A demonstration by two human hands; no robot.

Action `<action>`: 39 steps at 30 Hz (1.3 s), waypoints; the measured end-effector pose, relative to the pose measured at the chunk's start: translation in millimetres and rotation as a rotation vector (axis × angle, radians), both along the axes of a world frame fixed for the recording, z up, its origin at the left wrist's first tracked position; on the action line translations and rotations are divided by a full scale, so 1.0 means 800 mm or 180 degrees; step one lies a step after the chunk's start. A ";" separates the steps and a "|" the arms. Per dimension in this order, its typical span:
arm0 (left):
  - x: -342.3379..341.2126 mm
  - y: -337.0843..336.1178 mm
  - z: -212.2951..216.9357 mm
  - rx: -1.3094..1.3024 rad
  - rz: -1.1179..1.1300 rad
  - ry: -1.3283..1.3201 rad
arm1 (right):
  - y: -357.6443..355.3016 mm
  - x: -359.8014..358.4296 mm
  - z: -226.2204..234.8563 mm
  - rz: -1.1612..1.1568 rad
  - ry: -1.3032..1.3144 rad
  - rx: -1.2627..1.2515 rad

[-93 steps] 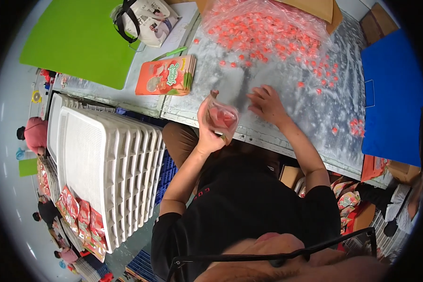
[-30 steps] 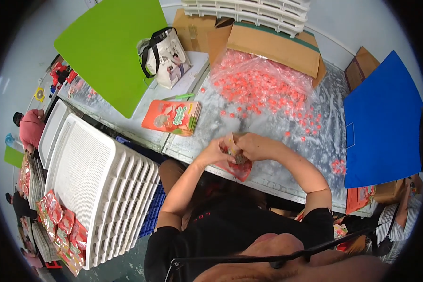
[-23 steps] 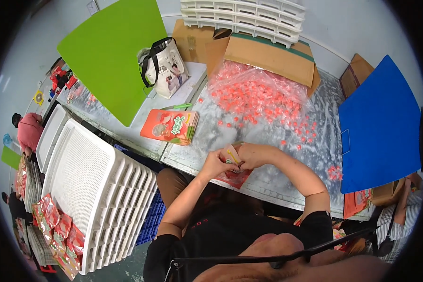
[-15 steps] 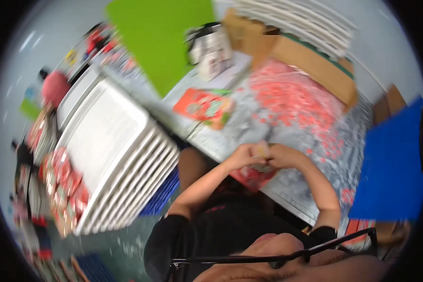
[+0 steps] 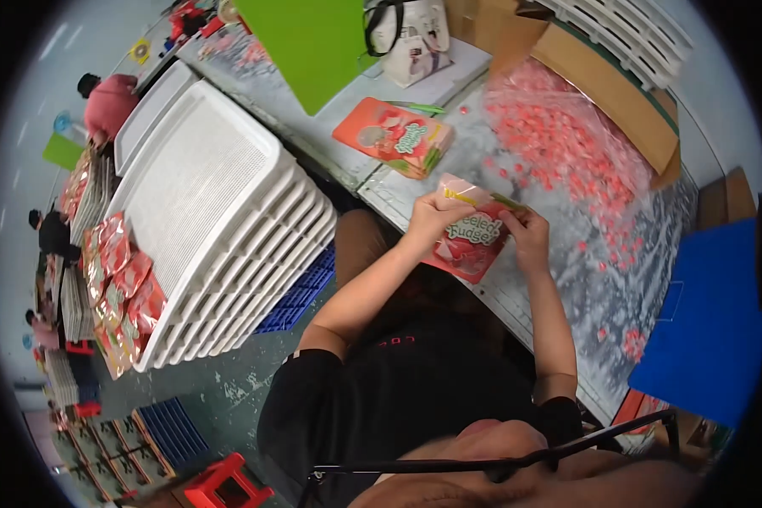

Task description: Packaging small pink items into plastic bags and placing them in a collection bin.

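Head view shows you seated at a grey table (image 5: pixel 449 229). On your left stands a stack of white trays (image 5: pixel 220 229), with red packets (image 5: pixel 118 288) lying along its near edge. A clear sheet strewn with pink candies (image 5: pixel 567 144) covers the table ahead, beside a cardboard box (image 5: pixel 610 80). A blue board (image 5: pixel 707 322) lies to your right and a green board (image 5: pixel 313 42) far left. A filled pouch (image 5: pixel 394 137) lies flat near the green board. You hold a red pouch (image 5: pixel 470 245) over the table's edge: your left hand (image 5: pixel 432 216) pinches its top left corner, your right hand (image 5: pixel 529 237) grips its right edge.
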State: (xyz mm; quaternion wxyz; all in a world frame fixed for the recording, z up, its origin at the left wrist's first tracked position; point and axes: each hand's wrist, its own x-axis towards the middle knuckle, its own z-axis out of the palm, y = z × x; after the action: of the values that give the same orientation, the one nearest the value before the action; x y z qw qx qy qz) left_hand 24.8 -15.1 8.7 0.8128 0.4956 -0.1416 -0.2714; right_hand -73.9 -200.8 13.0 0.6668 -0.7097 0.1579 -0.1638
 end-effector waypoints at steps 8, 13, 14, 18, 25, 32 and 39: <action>0.005 0.010 -0.014 0.0097 -0.0025 -0.0183 | 0.019 -0.001 0.020 0.0233 -0.0420 0.0182; -0.001 0.019 0.009 0.0074 0.0005 -0.0446 | 0.020 0.004 -0.004 0.0235 -0.0376 0.0604; 0.003 0.020 0.006 -0.0040 -0.0046 -0.0491 | 0.023 0.007 -0.005 0.0354 -0.0413 0.0624; 0.012 0.023 -0.001 0.0125 -0.0165 -0.0666 | 0.031 0.016 -0.003 0.0373 -0.0505 0.0725; 0.005 0.054 0.019 0.0146 -0.0125 -0.0721 | 0.057 0.029 0.016 0.0625 -0.0498 0.0796; 0.011 0.110 0.052 -0.0258 -0.0497 -0.0819 | 0.070 0.053 0.015 0.1076 -0.0528 0.1059; 0.028 0.134 0.010 -0.0981 -0.0602 -0.0093 | 0.104 0.072 0.027 0.0943 -0.0955 0.1491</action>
State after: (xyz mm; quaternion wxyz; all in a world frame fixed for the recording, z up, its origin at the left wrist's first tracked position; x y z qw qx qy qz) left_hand 47.3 92.1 16.9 0.8478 0.3536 -0.2393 -0.3145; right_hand -16.6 -117.8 35.0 0.8446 -0.5199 -0.0140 -0.1269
